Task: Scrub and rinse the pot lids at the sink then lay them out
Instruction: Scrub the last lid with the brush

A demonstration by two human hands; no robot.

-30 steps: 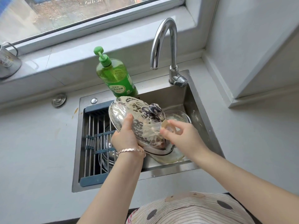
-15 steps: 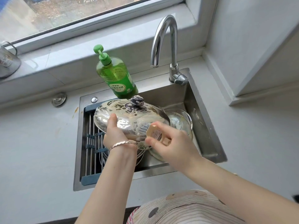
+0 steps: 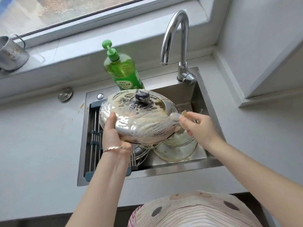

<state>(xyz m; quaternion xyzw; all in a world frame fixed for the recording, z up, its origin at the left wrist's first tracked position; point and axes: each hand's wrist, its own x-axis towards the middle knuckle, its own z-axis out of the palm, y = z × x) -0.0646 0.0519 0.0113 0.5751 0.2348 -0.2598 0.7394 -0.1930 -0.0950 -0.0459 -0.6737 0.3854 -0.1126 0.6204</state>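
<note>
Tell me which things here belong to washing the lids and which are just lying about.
In use: soapy lid in the left hand, scrub pad in the right hand, glass lids in the sink, tap, soap bottle.
Lying about: metal mug on the sill, round metal cap on the counter.

A home kitchen: steel sink [image 3: 199,89], curved tap [image 3: 176,38], green dish soap bottle [image 3: 124,71] under a window [image 3: 65,10]
</note>
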